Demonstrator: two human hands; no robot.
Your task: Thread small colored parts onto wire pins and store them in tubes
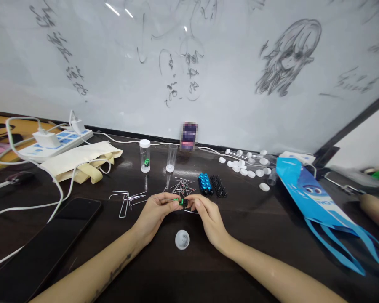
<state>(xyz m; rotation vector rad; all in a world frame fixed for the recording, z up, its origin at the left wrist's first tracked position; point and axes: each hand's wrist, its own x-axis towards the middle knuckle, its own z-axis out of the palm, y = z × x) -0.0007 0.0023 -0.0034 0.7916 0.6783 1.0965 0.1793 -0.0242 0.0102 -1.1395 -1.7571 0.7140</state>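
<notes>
My left hand (158, 212) and my right hand (210, 216) meet over the middle of the table. Between their fingertips is a small green-and-black part (183, 202); its exact kind is too small to make out. The left fingers pinch its green end, and the right fingers close at its black end. Just below the hands sits a small white cup (182, 244) with tiny shiny pieces inside. Behind the fingers lies a pile of thin bent metal rods (183, 185). More bent rods (126, 198) are scattered to the left of my left hand.
Blue metallic pieces (205, 183) and black pieces (219, 186) stand in rows, right of centre. Behind are a capped clear tube (145, 156) and an uncapped one (172, 158). White caps (251, 174), a blue bag (316, 193), a phone (57, 244) and a power strip (63, 141) surround them.
</notes>
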